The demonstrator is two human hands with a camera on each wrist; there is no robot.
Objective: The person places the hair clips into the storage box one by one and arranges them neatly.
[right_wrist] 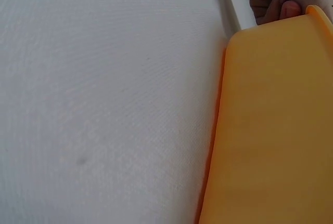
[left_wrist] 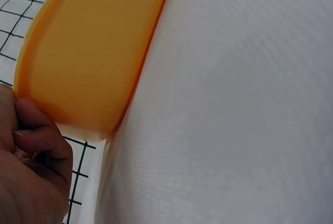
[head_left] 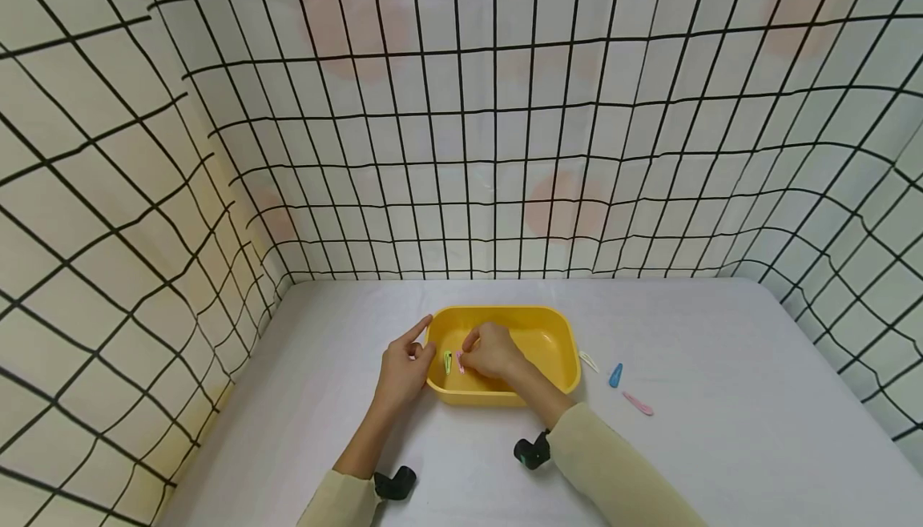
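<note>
Pink hair clip (head_left: 460,364): where is it placed?

It is seen inside the yellow tray (head_left: 548,343), near the left end, just beside a yellow-green hair clip (head_left: 448,363). Both are laid roughly lengthwise, away from the viewer.

How is the right hand (head_left: 493,351) held?

It is reached over the tray's front rim, fingers bent downward. The pink hair clip is pinched at its right edge by the fingertips, and part of it is covered by them.

And the left hand (head_left: 402,368)?

The tray's left end is gripped by it. The forefinger is stretched toward the far left corner, the thumb is set at the rim, and in the left wrist view the other fingers are seen curled against the outer wall.

What else is shown?

To the right of the tray, three more clips are scattered on the white-covered tabletop (head_left: 721,367): a white clip (head_left: 589,362) nearest the tray, a blue clip (head_left: 615,376), then a pale pink clip (head_left: 638,404) closest to the viewer. Pale sleeves (head_left: 613,463) are worn, and the tabletop is bordered by a white backdrop crossed by black netting (head_left: 494,117).
</note>
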